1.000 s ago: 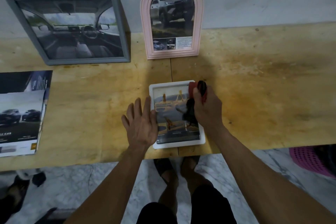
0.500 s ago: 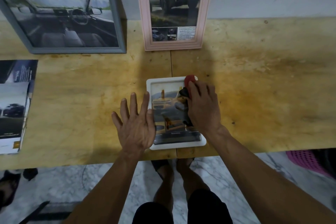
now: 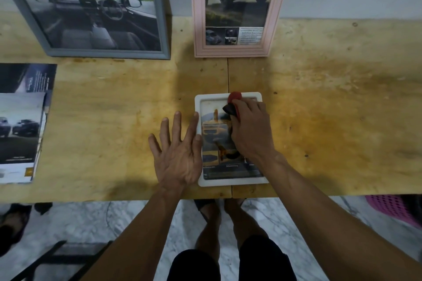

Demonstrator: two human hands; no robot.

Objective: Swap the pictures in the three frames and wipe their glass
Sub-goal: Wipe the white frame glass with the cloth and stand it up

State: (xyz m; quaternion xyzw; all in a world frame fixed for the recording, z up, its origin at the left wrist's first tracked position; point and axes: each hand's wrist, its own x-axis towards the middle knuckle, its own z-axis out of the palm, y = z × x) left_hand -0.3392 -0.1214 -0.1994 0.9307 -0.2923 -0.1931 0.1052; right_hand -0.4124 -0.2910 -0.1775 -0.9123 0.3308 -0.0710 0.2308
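Observation:
A small white frame lies flat near the table's front edge, with a picture of a yellow car under its glass. My right hand presses a red and black cloth onto the upper right of the glass, fingers curled over it. My left hand lies flat with spread fingers on the table, its edge against the frame's left side. A large grey frame with a car interior picture and a pink arched frame with an SUV picture lean on the wall behind.
Car brochures are stacked at the table's left edge. The wooden table stretches bare to the right. A pink basket stands on the floor at the right, and my feet show below the table edge.
My right hand has slid the cloth up toward the frame's top edge and flattened over it. My left hand's fingers have spread wider. The camera has come closer to the table.

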